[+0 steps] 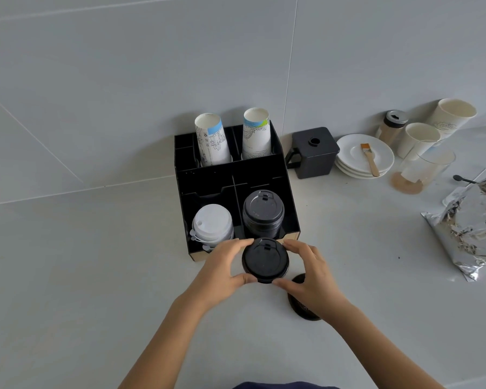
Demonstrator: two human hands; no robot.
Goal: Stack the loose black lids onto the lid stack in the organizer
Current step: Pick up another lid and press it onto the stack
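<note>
A round black plastic cup lid (265, 260) is held flap-side up and level between both hands, probably so it can nest squarely onto the stack of black lids (263, 213) standing just beyond the fingertips, in the right front compartment of the black compartmented organizer (288, 203). The left hand (222, 266) and right hand (309, 272) are each half curled, thumb and fingers pinching opposite edges of the rim. Another black lid (302, 304) lies on the pale tabletop (96, 276), partly hidden under the right wrist.
</note>
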